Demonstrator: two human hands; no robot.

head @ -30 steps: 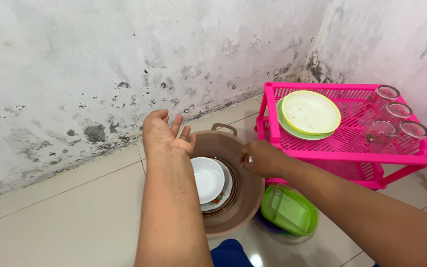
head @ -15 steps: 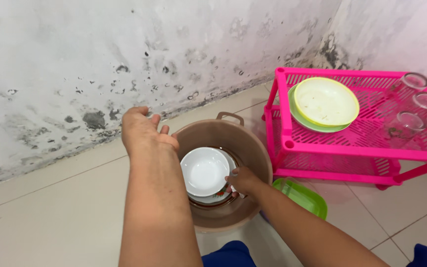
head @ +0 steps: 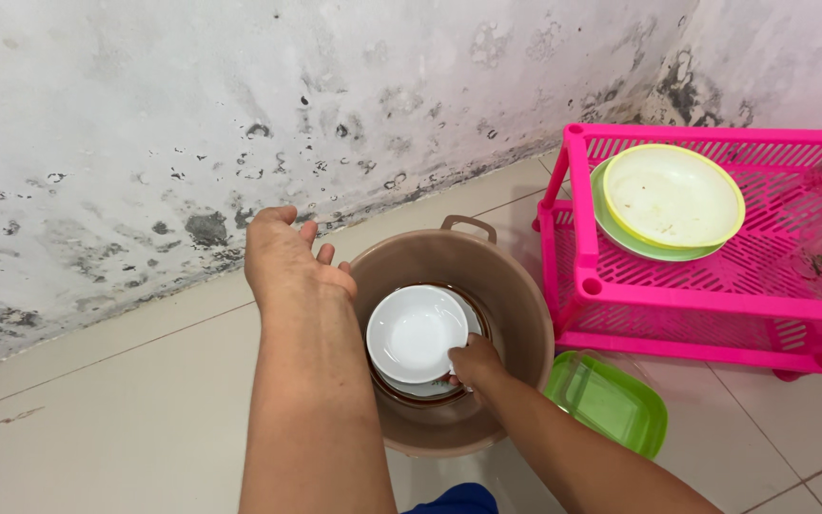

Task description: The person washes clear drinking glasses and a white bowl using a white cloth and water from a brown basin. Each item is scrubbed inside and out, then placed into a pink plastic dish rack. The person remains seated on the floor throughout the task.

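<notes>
Right hand (head: 474,363) has dropped from the basin (head: 516,295) rim into it, now pinching the white bowl's (head: 418,333) edge atop the plate stack, left hand (head: 283,257) open, hovering beside it, grasping nothing.

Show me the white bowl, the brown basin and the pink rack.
white bowl (head: 416,333), head view, inner bottom.
brown basin (head: 516,295), head view, inside wall on the right.
pink rack (head: 577,286), head view, front left corner post.

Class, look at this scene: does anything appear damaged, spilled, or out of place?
The wall is blotched with dark stains and flaking patches, worst near the floor and in the corner. The dishes look orderly: the bowl sits on plates inside the basin, gripped by the right hand.
</notes>
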